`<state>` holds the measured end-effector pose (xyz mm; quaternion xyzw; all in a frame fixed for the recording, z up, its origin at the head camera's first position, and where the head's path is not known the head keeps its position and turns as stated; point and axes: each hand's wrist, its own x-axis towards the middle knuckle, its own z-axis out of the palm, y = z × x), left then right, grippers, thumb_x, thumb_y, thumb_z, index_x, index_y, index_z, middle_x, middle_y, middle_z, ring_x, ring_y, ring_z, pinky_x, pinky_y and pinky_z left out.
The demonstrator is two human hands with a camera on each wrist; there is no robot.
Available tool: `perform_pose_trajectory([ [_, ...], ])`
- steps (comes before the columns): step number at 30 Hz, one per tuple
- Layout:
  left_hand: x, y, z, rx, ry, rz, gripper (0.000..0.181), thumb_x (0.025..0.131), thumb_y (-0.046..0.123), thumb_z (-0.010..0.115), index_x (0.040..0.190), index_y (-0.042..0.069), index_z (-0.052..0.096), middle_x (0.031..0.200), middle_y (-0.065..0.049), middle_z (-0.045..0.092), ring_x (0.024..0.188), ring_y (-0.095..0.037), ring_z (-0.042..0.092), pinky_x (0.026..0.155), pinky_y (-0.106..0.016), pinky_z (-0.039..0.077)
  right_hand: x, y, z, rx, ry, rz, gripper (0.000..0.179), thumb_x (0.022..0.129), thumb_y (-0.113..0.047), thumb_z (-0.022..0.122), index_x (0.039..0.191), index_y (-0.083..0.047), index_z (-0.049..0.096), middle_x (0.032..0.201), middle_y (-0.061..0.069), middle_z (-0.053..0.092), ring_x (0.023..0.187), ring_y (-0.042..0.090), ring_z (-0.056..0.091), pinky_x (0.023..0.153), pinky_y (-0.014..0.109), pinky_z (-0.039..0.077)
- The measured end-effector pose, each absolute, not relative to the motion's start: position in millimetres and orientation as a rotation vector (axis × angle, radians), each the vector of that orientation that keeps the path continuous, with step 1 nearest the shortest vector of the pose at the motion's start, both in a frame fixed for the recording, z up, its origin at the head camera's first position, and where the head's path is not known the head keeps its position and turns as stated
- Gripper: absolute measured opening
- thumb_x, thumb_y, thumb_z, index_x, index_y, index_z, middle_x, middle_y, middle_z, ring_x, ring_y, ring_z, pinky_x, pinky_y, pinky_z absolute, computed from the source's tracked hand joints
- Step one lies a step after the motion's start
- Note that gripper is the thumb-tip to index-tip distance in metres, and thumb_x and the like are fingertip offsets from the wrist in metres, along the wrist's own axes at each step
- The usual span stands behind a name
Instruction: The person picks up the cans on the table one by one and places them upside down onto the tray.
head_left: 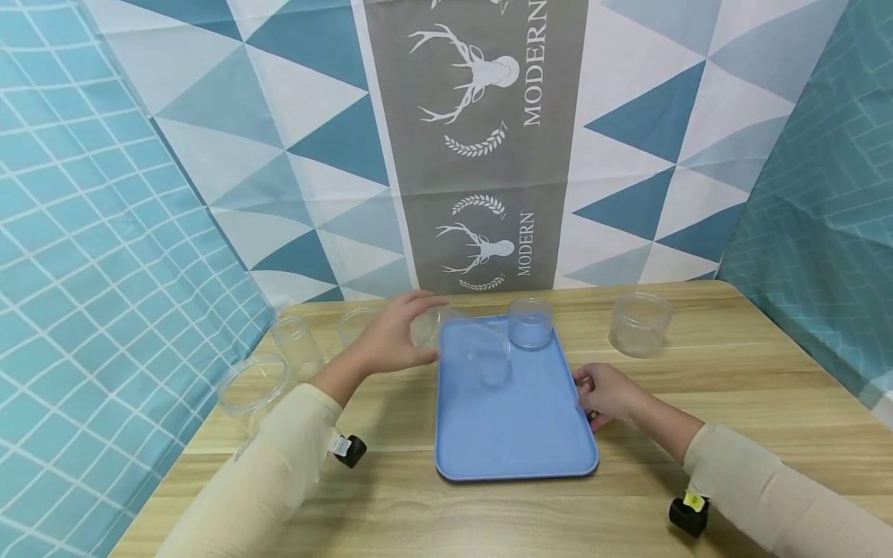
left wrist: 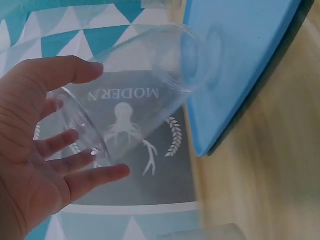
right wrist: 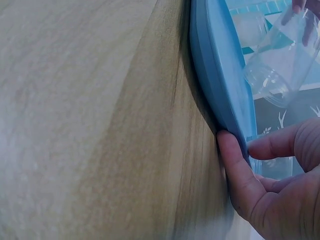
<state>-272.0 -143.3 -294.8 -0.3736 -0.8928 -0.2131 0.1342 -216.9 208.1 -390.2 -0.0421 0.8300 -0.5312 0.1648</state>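
A tall clear plastic cup [head_left: 477, 349] is tilted over the blue tray [head_left: 519, 442], its base low and to the right. My left hand [head_left: 391, 333] holds it near the rim; in the left wrist view, thumb and fingers [left wrist: 100, 182] spread around the cup's wide rim [left wrist: 85, 125]. Along the tray's right edge, my right hand [head_left: 607, 394] grips the side, thumb over the lip and fingers beneath, as the right wrist view shows. A short clear round jar [head_left: 530, 325] stands at the tray's far right corner. Whether the cup's base touches the tray, I cannot tell.
Right of the tray stands another clear round jar [head_left: 639, 329]. To the left are a clear cylinder [head_left: 298, 349], a wide-rimmed clear vessel [head_left: 253, 384] and a clear container [head_left: 356, 322] partly behind my left hand. Patterned cloth [head_left: 488, 155] hangs behind the wooden table [head_left: 732, 372].
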Motion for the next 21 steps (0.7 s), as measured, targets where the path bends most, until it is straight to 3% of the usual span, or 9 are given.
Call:
perform_pose_trajectory([
  [15, -294, -111, -263, -1.131, -2.757, -0.218, 0.074, 0.068, 0.017, 0.079, 0.138, 0.013, 0.055, 0.140, -0.012, 0.049, 0.129, -0.029, 0.046, 0.103, -0.045, 0.042, -216, 207, -389, -0.133, 2.370, -1.503, 0.052, 0.080, 0.012, 0.051, 0.128, 0.023, 0.036, 0.083, 0.013, 0.048, 0.067, 0.021, 0.057, 0.056, 0.040, 0.058],
  [21, -305, -98, -255, -1.083, -2.822, -0.093, 0.076, 0.068, 0.020, 0.080, 0.139, 0.017, 0.054, 0.138, -0.009, 0.050, 0.121, -0.028, 0.051, 0.095, -0.045, 0.047, -215, 207, -389, -0.146, 2.382, -1.501, 0.053, 0.080, 0.012, 0.051, 0.128, 0.024, 0.036, 0.082, 0.013, 0.048, 0.066, 0.021, 0.057, 0.055, 0.040, 0.058],
])
